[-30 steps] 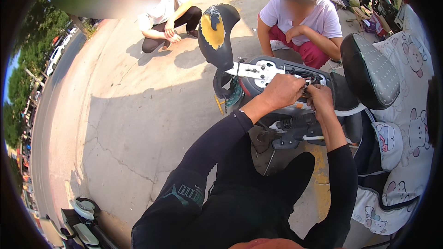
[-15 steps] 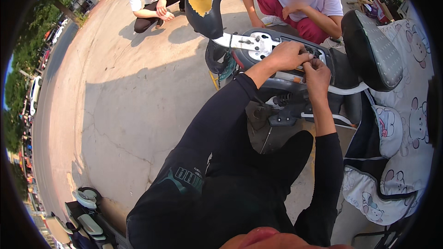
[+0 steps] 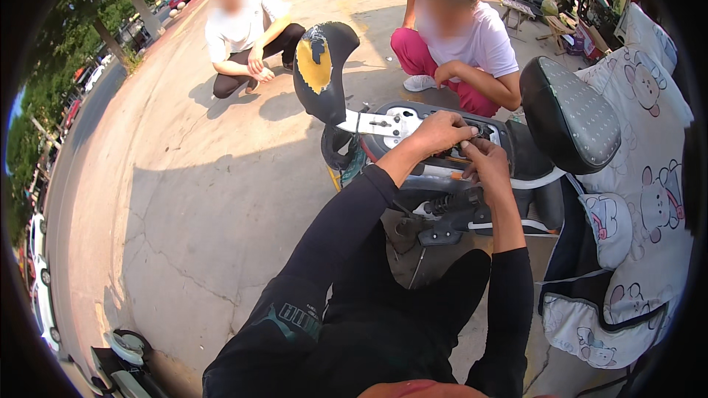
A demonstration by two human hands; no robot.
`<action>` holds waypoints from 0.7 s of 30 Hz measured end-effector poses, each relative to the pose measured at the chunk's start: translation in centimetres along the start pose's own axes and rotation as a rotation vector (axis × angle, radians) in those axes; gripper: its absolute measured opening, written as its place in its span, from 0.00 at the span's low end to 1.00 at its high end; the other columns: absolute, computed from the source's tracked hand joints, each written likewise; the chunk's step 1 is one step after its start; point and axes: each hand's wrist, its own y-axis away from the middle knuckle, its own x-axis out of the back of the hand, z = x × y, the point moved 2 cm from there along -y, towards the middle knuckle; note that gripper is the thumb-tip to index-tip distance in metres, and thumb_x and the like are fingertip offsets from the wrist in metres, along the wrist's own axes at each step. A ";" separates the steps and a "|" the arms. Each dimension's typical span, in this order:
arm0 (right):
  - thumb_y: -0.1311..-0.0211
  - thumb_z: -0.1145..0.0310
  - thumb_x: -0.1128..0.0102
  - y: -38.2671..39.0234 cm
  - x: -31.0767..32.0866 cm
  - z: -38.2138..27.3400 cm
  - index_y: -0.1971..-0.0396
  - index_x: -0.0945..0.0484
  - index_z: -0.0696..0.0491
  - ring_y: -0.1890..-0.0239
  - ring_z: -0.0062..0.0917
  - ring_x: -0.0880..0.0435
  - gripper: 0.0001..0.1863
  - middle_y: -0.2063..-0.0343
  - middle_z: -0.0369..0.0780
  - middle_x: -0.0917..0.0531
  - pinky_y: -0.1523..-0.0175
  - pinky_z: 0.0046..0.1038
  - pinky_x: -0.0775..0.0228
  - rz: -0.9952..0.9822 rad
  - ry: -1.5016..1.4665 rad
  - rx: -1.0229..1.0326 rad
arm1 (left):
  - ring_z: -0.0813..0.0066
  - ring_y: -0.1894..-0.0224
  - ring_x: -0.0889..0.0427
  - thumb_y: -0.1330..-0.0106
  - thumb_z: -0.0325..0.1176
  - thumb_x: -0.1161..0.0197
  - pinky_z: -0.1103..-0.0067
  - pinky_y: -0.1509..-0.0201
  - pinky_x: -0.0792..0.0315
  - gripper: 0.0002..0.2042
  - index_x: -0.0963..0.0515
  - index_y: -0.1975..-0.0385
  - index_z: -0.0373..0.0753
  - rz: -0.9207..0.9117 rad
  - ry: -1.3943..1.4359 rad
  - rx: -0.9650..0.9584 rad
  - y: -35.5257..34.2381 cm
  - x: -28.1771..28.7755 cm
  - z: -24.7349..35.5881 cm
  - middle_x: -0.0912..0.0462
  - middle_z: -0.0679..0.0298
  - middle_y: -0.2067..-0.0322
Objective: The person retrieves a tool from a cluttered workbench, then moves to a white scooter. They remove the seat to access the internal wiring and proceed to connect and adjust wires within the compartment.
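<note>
My left hand (image 3: 444,133) and my right hand (image 3: 488,163) meet over the open seat compartment (image 3: 495,129) of an electric scooter. The fingers of both are closed in a pinch, thumbs close together. What they hold is too small and too hidden to name; dark parts show in the compartment behind the fingertips. To the left, a white metal bracket (image 3: 375,124) carries a raised black seat (image 3: 324,99) with a torn yellow patch. A black studded seat or backrest (image 3: 571,114) stands tilted right of my hands.
Two people squat beyond the scooter, one in black trousers (image 3: 284,46), one in pink trousers (image 3: 413,53). A pale cartoon-print cover (image 3: 649,191) hangs at the right. Below the compartment are a shock absorber (image 3: 450,203) and footrest (image 3: 440,236). Another scooter (image 3: 129,346) stands lower left.
The view has tilted up, so the scooter and my hands sit lower in the picture. Both hands stay pinched together over the compartment, with only slight finger movement.
</note>
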 end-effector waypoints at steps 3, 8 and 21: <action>0.37 0.60 0.31 -0.6 -0.1 0.6 0.62 0.16 0.59 0.84 0.13 0.25 0.16 0.72 0.36 0.14 0.80 0.18 0.42 0.020 0.050 0.044 | 0.80 0.78 0.25 0.38 0.43 0.30 0.80 0.77 0.33 0.18 0.17 0.66 0.30 -0.074 0.180 0.044 -0.6 -0.5 -1.3 0.19 0.64 0.76; 0.36 0.64 0.32 -0.5 0.2 1.6 0.64 0.14 0.58 0.84 0.14 0.23 0.11 0.72 0.38 0.11 0.82 0.18 0.44 0.065 -0.046 -0.027 | 0.82 0.78 0.27 0.41 0.43 0.27 0.80 0.77 0.35 0.18 0.16 0.69 0.31 0.009 0.074 -0.084 0.0 -0.7 -1.0 0.19 0.65 0.78; 0.39 0.67 0.34 -1.2 -1.0 1.2 0.72 0.17 0.62 0.85 0.17 0.22 0.12 0.79 0.38 0.16 0.81 0.21 0.34 0.271 0.040 0.104 | 0.79 0.78 0.24 0.40 0.40 0.29 0.78 0.77 0.31 0.17 0.15 0.63 0.29 -0.127 0.008 0.022 -0.2 0.4 -0.1 0.15 0.61 0.72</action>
